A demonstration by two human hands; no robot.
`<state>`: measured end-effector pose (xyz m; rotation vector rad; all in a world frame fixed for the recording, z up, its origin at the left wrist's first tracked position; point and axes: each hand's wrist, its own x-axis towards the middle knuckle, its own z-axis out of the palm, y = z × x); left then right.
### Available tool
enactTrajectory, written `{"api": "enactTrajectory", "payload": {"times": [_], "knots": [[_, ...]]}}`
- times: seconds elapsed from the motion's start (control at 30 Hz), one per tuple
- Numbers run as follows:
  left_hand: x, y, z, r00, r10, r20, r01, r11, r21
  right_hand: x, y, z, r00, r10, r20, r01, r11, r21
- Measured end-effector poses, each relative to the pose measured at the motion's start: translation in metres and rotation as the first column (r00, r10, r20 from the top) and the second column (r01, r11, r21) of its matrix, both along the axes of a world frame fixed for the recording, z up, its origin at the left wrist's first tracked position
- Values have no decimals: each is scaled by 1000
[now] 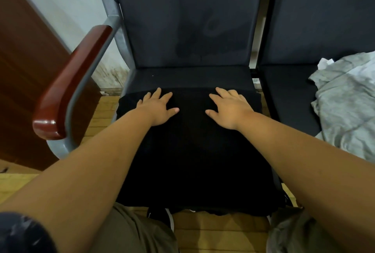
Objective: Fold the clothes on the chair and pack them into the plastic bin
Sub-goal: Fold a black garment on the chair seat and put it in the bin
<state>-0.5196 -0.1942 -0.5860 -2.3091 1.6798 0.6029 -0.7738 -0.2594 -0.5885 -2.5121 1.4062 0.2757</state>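
Seemingly, hands (157,108) (230,110) near garment's (194,151) far edge.

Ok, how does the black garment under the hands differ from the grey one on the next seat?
The black garment lies spread flat over the near seat; the grey garment sits crumpled on the neighbouring seat. The left hand and right hand rest flat on the black garment; nothing touches the grey garment. Both lie on dark seats.

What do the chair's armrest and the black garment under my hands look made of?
Armrest: likely lacquered wood, reddish-brown and glossy, with a highlight at its rounded end. Black garment: soft matte cloth, draping off the seat; weave too dark to tell.
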Motion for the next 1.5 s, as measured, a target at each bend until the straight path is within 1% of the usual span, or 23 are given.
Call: {"api": "enactTrajectory", "payload": {"times": [0.13,0.2,0.33,0.4,0.47,0.57,0.77,1.03,1.27,1.5], "knots": [[-1,0,11,1000,14,27,-14,1000,15,-3,6,4,1000,-30,10,30,999,-12],[-3,5,18,997,54,57,-59,995,78,-5,14,10,997,-78,-9,78,997,5],[-8,25,29,983,132,131,-161,955,248,-9,33,20,968,-230,-97,241,964,117],[-3,36,29,981,145,128,-178,938,297,-11,41,21,954,-257,-152,281,946,160],[8,42,22,981,158,115,-186,931,313,-12,47,20,947,-260,-190,295,937,190],[16,49,9,976,186,113,-211,933,291,-16,49,15,947,-248,-202,288,936,202],[19,42,0,974,218,68,-228,944,240,-21,32,3,959,-248,-140,273,940,205],[47,9,-8,988,151,37,-155,978,140,-17,-14,-11,967,-252,-42,256,956,146],[65,-15,-13,993,104,55,-106,993,52,-18,-40,-17,961,-274,14,271,956,116],[61,-20,-6,990,128,59,-132,989,72,-16,-42,-12,959,-283,23,279,954,110]]}}
